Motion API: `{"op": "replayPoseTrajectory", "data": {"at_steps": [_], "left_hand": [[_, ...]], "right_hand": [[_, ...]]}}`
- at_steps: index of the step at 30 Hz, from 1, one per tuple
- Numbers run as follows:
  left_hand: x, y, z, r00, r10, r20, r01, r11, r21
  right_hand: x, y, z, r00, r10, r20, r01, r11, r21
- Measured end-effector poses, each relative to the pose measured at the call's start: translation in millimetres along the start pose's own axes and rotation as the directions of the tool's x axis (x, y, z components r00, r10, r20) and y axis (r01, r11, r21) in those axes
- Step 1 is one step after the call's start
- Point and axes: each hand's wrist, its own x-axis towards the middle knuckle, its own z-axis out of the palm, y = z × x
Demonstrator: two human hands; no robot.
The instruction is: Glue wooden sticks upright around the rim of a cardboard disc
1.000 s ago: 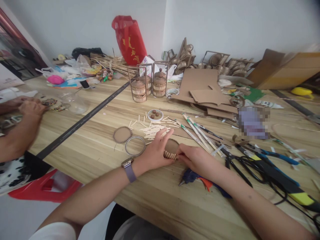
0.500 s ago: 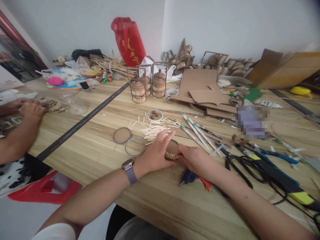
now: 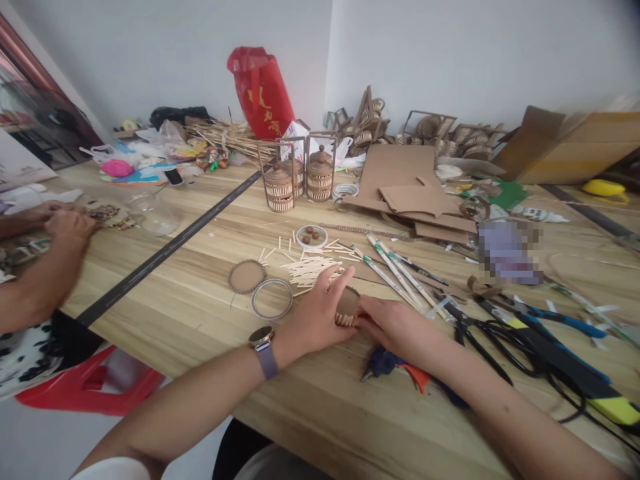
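A small round cardboard basket (image 3: pixel 347 309) with a row of pale sticks along its near side is between my hands. My left hand (image 3: pixel 320 313) curves round its left side, thumb and fingers on it. The fingers of my right hand (image 3: pixel 383 320) are pressed together at its right edge; whether they pinch a stick is too small to tell. Left of them lie a cardboard disc with a dark rim (image 3: pixel 247 276) and a pale ring (image 3: pixel 272 299). Behind my left hand are loose short sticks (image 3: pixel 310 268) and a dish (image 3: pixel 312 237) with several brown beads.
A blue glue gun (image 3: pixel 381 362) lies just below my right hand. Scissors (image 3: pixel 473 333), a cutter (image 3: pixel 570 367) and pliers (image 3: pixel 565 319) are at the right. Lidded baskets (image 3: pixel 319 175) and cardboard sheets (image 3: pixel 400 167) stand behind. Another person's hands (image 3: pixel 73 223) work at the far left.
The whole view has shifted slightly, so things appear a little lower and to the right. My hands keep the same hold round the basket.
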Motion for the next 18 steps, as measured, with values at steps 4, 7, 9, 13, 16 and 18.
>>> {"op": "replayPoseTrajectory", "data": {"at_steps": [4,7,9,13,16,18], "left_hand": [[-1,2,-3.7,1.0,0.005,-0.013,-0.005,1.0,-0.024],[1,1,-15.9,0.996,0.007,-0.086,-0.009,1.0,-0.029],[3,-3,-28.3,0.984,-0.003,-0.177,-0.001,1.0,-0.018],[9,-16,-54.6,0.925,-0.085,-0.37,0.091,0.996,-0.002],[12,-26,-69.3,0.857,-0.104,-0.504,0.124,0.992,0.007],[14,-31,-75.6,0.814,-0.139,-0.564,0.163,0.987,-0.007]], "right_hand": [[-4,13,-17,0.993,-0.01,-0.119,0.029,0.987,0.16],[1,32,-29,0.95,0.037,-0.311,0.022,0.982,0.186],[12,43,-32,0.933,0.011,-0.359,0.036,0.992,0.122],[50,47,-22,0.936,-0.238,-0.259,0.219,0.971,-0.1],[81,33,-7,0.921,-0.347,-0.178,0.321,0.933,-0.162],[99,21,1,0.907,-0.397,-0.141,0.368,0.91,-0.19]]}}
